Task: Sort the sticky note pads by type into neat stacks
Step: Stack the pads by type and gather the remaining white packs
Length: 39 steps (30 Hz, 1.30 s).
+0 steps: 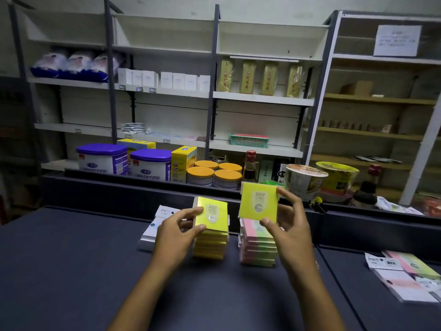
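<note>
right hand (pixel 290 220) pinches a yellow pad (pixel 259 203) by its right edge, thumb below and fingers above, held over the pink stack (pixel 257 249) | left hand (pixel 177 231) grips the top of the yellow stack (pixel 211 235), just left of it | white pads (pixel 152 229) behind the left hand | loose pads (pixel 405 275) at the desk's (pixel 71 271) right edge

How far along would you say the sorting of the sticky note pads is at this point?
Roughly midway. Done: a yellow stack and a pink-and-green stack stand side by side. In hand: the right hand holds a yellow pad above them while the left hand grips the yellow stack's top. Left: loose pads at the right.
</note>
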Each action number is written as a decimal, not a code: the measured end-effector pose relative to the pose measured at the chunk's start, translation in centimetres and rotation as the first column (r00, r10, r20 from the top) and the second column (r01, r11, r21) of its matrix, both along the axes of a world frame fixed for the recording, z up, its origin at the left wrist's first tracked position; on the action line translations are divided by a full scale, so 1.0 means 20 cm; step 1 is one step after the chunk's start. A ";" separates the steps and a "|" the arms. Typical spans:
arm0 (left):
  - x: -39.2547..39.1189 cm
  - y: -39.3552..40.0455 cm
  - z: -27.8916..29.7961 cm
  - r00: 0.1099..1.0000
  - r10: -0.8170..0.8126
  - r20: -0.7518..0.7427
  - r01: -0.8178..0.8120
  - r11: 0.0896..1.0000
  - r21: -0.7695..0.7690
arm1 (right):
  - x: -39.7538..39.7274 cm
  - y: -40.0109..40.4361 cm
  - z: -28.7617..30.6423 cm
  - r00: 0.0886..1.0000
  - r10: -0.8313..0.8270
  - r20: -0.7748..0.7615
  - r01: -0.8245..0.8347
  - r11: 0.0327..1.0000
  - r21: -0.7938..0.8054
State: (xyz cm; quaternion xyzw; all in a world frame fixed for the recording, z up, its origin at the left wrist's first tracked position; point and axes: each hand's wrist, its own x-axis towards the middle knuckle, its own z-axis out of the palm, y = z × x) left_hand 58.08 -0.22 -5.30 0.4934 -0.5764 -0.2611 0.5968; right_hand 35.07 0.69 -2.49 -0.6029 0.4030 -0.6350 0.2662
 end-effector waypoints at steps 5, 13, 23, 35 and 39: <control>0.02 -0.14 -0.03 0.992 0.004 0.130 -0.008 0.999 0.033 | 0.08 -0.13 0.12 0.999 0.009 0.037 -0.007 0.998 -0.062; 0.04 -0.18 -0.08 0.926 0.079 0.368 -0.067 0.997 -0.045 | 0.21 -0.27 0.14 0.996 0.048 0.071 -0.041 0.995 -0.087; 0.02 -0.16 -0.10 0.738 0.195 0.646 -0.189 0.979 -0.079 | 0.17 -0.28 0.06 1.000 -0.024 -0.008 0.024 0.998 -0.052; 0.32 -0.29 0.11 0.565 0.258 0.784 -0.187 0.965 -0.184 | 0.20 -0.29 -0.01 0.996 0.038 -0.078 -0.034 0.998 0.044; 0.37 -0.32 0.01 0.541 0.276 0.794 -0.235 0.957 -0.172 | 0.25 -0.31 -0.05 0.983 0.069 -0.171 -0.056 0.995 0.079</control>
